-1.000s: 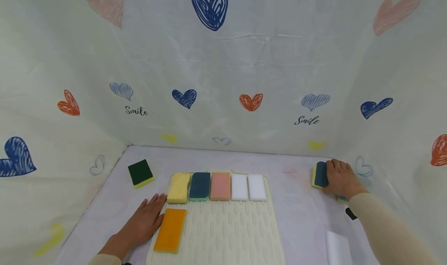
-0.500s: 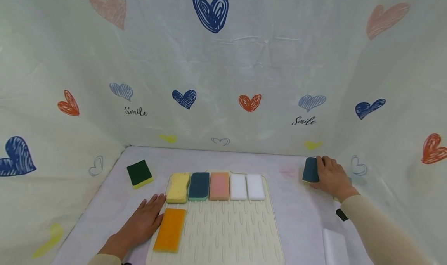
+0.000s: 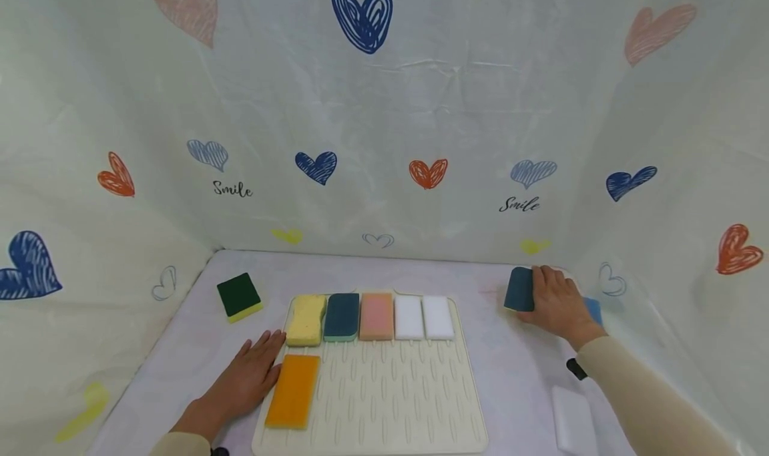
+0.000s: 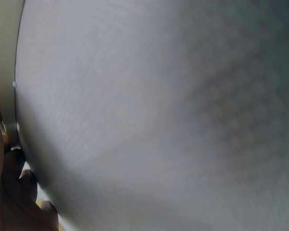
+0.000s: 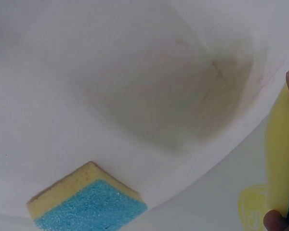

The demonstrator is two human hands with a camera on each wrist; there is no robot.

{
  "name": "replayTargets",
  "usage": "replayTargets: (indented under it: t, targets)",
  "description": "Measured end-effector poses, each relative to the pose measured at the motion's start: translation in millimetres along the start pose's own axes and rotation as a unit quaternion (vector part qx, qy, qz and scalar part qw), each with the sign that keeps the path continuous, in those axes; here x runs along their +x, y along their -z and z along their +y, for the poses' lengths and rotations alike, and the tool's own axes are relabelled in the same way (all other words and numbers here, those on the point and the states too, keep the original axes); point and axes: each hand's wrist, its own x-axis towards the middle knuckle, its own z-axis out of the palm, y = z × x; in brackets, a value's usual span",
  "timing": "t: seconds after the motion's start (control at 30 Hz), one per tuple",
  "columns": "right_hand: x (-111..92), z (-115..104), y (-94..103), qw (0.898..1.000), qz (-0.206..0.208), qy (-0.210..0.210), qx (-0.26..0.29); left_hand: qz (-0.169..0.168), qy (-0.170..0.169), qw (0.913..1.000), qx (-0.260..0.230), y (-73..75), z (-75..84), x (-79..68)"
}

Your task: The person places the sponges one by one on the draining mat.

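Observation:
My right hand [image 3: 555,302] grips a dark blue and yellow scrub sponge [image 3: 519,289] at the back right of the table. In the right wrist view, fingertips pinch the yellow side of this sponge at the right edge. My left hand [image 3: 247,379] lies flat with fingers extended, beside the left edge of the cream ribbed mat [image 3: 396,402]. An orange sponge [image 3: 292,391] on the mat is right next to its thumb. Along the mat's far edge stand a yellow wavy sponge [image 3: 306,320], a dark blue one [image 3: 342,317], a pink one [image 3: 376,316] and two white ones [image 3: 409,318].
A dark green and yellow sponge [image 3: 239,296] lies at the back left. A light blue and yellow sponge [image 5: 94,207] sits behind the right hand, partly hidden in the head view. Another white sponge [image 3: 573,419] lies at the front right. Heart-printed sheeting [image 3: 462,129] walls the table's back and sides.
My right hand has moved left with the dark blue and yellow sponge, uncovering part of the light blue one. The left hand stays beside the mat.

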Motion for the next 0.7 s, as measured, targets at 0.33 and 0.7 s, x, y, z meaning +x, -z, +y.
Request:
replayTargets:
  t: [0.33,0.7]
  targets:
    - [-3.0,-18.5,3.0,1.0,0.015,0.016,-0.008,0.006,-0.007,1.0,-0.002,-0.9,-1.1,0.2]
    - [-5.1,-52.5,2.0,0.997,0.054,0.045,-0.016,0.004,-0.005,1.0,-0.001,-3.7,-3.6,3.5]
